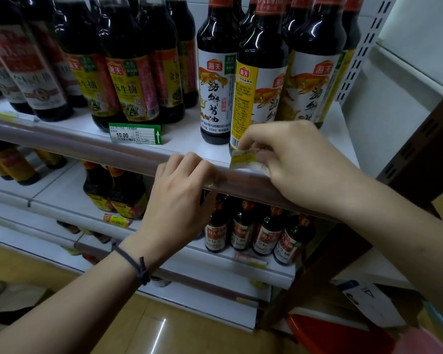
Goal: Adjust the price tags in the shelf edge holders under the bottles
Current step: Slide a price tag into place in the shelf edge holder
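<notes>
A shop: tiered shelves point(253, 146) of soy sauce bottles point(215, 72), a price tag point(134, 134) marked 10.00.

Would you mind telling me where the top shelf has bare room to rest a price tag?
Bare white shelf lies between the green tag and the seafood soy bottle. The right hand crowds the right end.

Yellow price tag point(244, 159): print blurred, right end hidden under the right hand point(299, 164). Far-left bottles point(23, 72): motion-blurred, labels unreadable. Bottle tops cut off by the upper edge. Lower-shelf tags point(117, 221): too small to read.
</notes>
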